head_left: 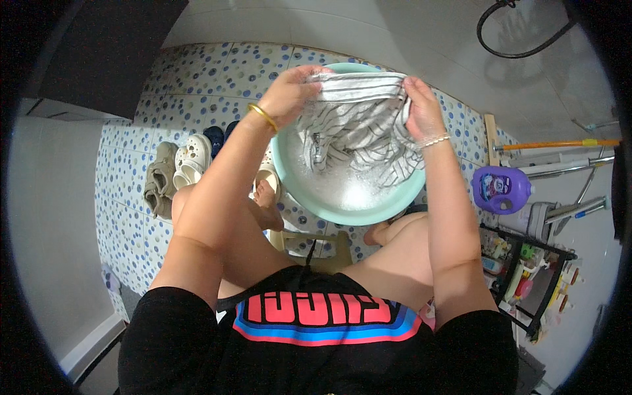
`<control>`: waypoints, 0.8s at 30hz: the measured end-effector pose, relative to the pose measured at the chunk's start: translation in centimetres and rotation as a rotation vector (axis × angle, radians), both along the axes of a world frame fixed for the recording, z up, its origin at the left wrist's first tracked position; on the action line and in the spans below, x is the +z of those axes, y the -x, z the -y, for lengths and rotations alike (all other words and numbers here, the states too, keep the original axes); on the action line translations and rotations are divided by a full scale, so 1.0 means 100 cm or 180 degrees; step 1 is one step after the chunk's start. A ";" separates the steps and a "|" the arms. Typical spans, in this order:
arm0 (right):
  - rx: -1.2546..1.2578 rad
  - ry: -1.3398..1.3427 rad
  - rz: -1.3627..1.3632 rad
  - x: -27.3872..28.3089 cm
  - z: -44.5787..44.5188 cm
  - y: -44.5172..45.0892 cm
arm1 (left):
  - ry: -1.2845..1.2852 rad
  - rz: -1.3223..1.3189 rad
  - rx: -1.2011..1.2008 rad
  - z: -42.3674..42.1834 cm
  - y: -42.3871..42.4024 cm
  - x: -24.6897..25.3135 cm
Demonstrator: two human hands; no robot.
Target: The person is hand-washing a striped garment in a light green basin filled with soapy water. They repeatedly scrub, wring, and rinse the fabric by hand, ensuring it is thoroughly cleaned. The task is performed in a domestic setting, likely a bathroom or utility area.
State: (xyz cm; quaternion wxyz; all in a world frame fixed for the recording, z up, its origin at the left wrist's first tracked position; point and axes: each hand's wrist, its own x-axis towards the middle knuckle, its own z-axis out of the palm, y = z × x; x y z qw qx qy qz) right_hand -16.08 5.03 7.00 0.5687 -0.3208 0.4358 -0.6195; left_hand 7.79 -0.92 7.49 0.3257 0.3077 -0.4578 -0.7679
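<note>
A wet white garment with dark stripes (355,118) hangs between my two hands over a mint-green plastic basin (316,207). My left hand (291,94) grips one end of a flat striped band along its top edge. The other end of that band is pinched in my right hand (422,106), so it is held taut. Below the band the cloth falls in crumpled folds into the basin. White suds (345,190) cover the water, and the part of the garment under them is hidden. Foam clings to my right wrist near a beaded bracelet (434,141).
Sneakers (160,180) and cream clogs (192,158) stand on the dotted tile floor at left. To the right are a purple detergent jug (501,190), an orange pole (553,145) and a black-framed rack (528,286) of small items. A black hose (528,53) loops at upper right.
</note>
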 end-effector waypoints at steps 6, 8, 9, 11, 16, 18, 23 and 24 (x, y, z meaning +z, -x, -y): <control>-0.0389 0.0101 -0.2934 0.022 -0.024 -0.097 | -0.1960 -0.0106 0.1594 -0.008 0.036 -0.025; -0.0356 0.0823 -0.3402 0.022 -0.035 -0.120 | -0.1829 -0.0163 0.1693 -0.011 0.047 -0.052; -0.0516 0.0665 -0.3597 0.013 -0.030 -0.113 | -0.1720 0.0271 0.1582 -0.022 0.054 -0.031; -0.0824 0.0388 -0.3961 -0.008 -0.007 -0.088 | -0.2077 0.0579 0.1520 -0.031 0.069 -0.017; -0.0840 0.0786 -0.3922 0.009 -0.030 -0.115 | -0.1579 -0.0209 0.1313 -0.025 0.060 -0.032; -0.0744 0.0451 -0.3872 -0.007 -0.017 -0.098 | -0.1935 -0.0367 0.1538 -0.033 0.074 -0.033; -0.0831 0.0695 -0.3957 0.006 -0.027 -0.104 | -0.1426 0.0136 0.1590 -0.028 0.075 -0.029; -0.0818 0.1160 -0.4016 0.003 -0.029 -0.104 | -0.1602 0.0103 0.1522 -0.029 0.078 -0.033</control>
